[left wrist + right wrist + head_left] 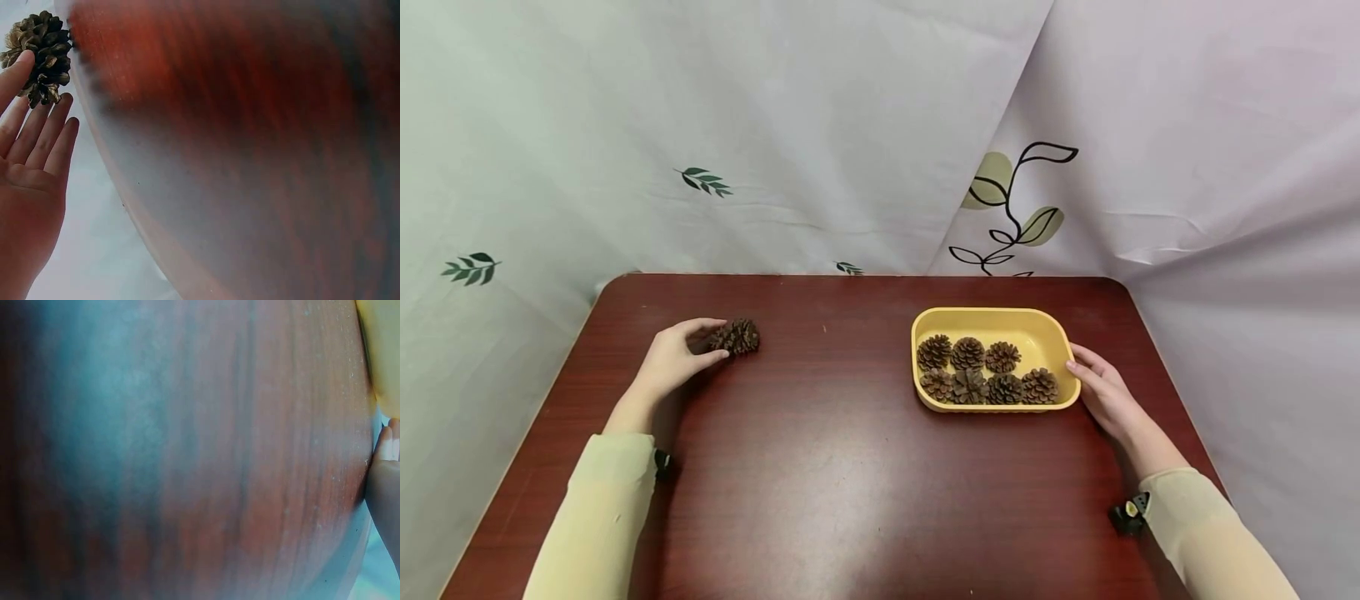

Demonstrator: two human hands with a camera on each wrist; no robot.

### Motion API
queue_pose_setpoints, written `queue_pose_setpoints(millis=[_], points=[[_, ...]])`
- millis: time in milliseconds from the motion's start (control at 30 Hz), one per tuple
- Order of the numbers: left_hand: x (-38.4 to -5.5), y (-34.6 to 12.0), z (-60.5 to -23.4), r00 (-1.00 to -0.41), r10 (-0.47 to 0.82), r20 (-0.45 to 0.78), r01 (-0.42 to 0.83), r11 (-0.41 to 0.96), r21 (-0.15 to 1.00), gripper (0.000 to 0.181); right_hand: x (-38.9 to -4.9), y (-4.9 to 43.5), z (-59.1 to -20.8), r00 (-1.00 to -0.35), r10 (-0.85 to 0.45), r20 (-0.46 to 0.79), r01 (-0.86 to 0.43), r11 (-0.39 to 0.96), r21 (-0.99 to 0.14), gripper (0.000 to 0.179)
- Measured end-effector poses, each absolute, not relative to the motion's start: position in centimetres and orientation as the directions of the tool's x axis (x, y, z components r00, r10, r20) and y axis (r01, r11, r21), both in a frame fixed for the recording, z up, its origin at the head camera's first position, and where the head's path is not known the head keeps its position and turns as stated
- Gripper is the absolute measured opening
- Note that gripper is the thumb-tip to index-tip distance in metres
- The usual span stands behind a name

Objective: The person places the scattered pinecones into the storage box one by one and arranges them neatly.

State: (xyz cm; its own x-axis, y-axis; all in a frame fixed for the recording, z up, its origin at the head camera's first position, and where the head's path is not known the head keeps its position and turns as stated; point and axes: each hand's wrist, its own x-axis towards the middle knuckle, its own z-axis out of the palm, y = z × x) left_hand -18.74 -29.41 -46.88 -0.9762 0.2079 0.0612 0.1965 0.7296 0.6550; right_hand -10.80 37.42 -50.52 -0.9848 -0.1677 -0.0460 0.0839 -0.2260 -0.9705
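Observation:
On the left of the table, my left hand (673, 358) holds a brown pine cone (742, 336) between thumb and fingers. In the left wrist view the thumb lies across that pine cone (47, 53), with the fingers behind it. A yellow rectangular tub (1037, 321) with rounded corners sits on the right half of the table. Several pine cones (967, 354) lie inside, in two rows toward its near and left sides. My right hand (1108, 396) grips the tub's right end, one fingertip over the rim. Only part of this hand (387, 487) shows in the right wrist view.
The dark red wooden table (820, 467) has rounded far corners. Pale cloth (820, 125) with printed leaves hangs behind it and along both sides. A small dark device (1129, 512) is on the right wrist.

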Motion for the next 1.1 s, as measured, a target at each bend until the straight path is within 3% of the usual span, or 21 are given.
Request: queue_pose_setpoints(millis=[733, 1100], points=[[-19.0, -27.3, -46.8, -0.951, 0.239, 0.196, 0.309, 0.752, 0.582, 0.047, -11.0, 37.7, -51.4, -0.981, -0.192, -0.014, 0.06, -0.238, -0.969, 0.038], [-19.6, -24.5, -46.4, -0.936, 0.269, 0.227, 0.352, 0.715, 0.604, 0.048, -11.0, 37.7, -51.2, -0.981, -0.196, -0.006, 0.055, -0.246, -0.968, 0.04]])
